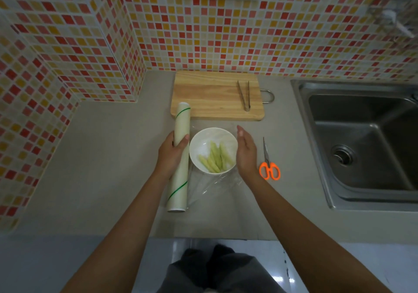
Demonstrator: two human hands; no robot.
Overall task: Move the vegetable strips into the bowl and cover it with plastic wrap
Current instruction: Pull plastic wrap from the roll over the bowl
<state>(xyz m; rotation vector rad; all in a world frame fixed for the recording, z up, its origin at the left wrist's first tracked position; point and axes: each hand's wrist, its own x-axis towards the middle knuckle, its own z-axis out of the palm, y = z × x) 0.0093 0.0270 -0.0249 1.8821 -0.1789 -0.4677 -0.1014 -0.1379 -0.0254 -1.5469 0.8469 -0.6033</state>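
Note:
A white bowl (203,142) stands on the grey counter and holds several pale green vegetable strips (216,158). A clear sheet of plastic wrap (212,186) stretches from the roll over the bowl and hangs down on the near side. My left hand (173,151) grips the roll of plastic wrap (179,157), which lies lengthwise just left of the bowl. My right hand (245,151) is held flat with straight fingers against the bowl's right side, touching the wrap there.
A wooden cutting board (210,98) with metal tongs (244,96) on it lies behind the bowl. Orange-handled scissors (269,165) lie to the right of my right hand. A steel sink (366,143) fills the right side. Tiled walls rise at the back and left.

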